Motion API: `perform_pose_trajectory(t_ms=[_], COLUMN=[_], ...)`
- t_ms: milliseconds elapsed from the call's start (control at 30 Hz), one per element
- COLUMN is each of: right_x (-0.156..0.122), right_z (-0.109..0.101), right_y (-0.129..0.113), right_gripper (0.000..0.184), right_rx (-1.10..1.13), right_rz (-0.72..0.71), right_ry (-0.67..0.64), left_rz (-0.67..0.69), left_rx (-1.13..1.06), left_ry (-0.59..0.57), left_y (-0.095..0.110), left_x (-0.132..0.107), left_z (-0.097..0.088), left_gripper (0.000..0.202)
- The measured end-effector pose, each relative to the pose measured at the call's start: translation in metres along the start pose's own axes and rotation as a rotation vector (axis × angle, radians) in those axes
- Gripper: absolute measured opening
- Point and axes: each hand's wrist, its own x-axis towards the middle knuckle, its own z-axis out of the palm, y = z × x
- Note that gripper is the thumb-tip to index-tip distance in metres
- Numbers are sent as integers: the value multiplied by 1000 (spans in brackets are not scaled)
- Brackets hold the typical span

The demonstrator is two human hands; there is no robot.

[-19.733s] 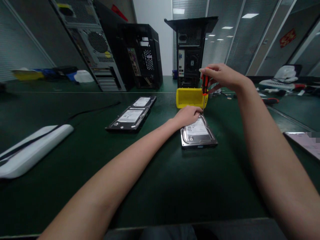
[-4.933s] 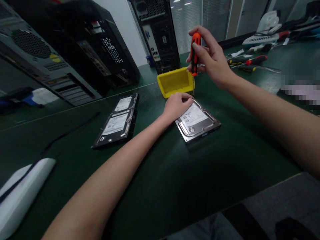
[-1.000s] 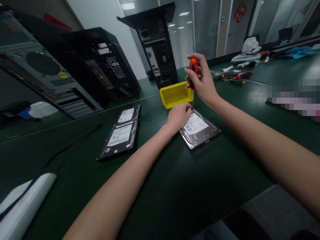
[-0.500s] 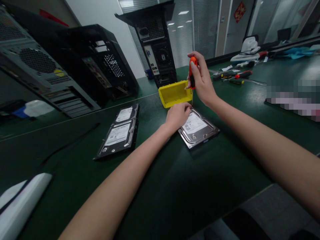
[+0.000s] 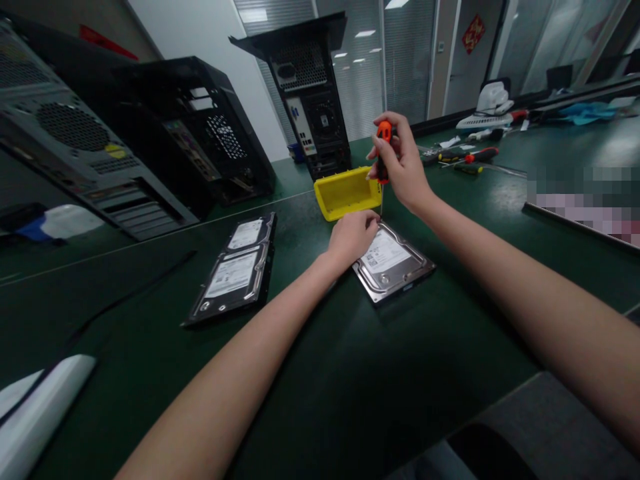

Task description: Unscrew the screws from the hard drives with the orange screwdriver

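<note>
A silver hard drive (image 5: 395, 263) lies flat on the green table (image 5: 350, 373). My left hand (image 5: 351, 237) rests on its far left corner, fingers curled down onto the casing. My right hand (image 5: 403, 167) is closed round an orange-and-black screwdriver (image 5: 383, 148) held upright, its thin shaft pointing down at the drive's far corner beside my left fingers. A yellow plastic bin (image 5: 346, 193) stands just behind the drive.
Two more hard drives (image 5: 235, 270) lie end to end at the left. Three open computer cases (image 5: 200, 127) stand along the back. Loose screwdrivers (image 5: 463, 159) lie at the far right. A white object (image 5: 35, 407) and a black cable (image 5: 135, 293) are near left.
Over the last second both hands stay on the drive's far corner; my right hand's fingers shift slightly on the screwdriver handle. The view itself has drifted a little.
</note>
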Motion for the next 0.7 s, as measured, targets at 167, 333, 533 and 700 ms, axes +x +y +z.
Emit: perform_pose_trajectory(t_ms=[167,333,533,700], right_x=[-3,-4,-2,-2], right_z=[-2,0,-2,-4], right_y=[1,7,9,9], right_gripper=[51,53,53,55], right_rx=[-1,-23,-13,0], right_rz=[-30,-38,-56,11], right_ry=[17,93,42,5], left_rz=[-11,-27,-15,-4], left_rx=[-7,-10,-13,-17], left_ry=[-9,-14,5,10], left_y=[1,2,3,2], left_x=[0,0,0,-1], left_z=[-1,-3,-3,-3], left_gripper=[31,30,33,35])
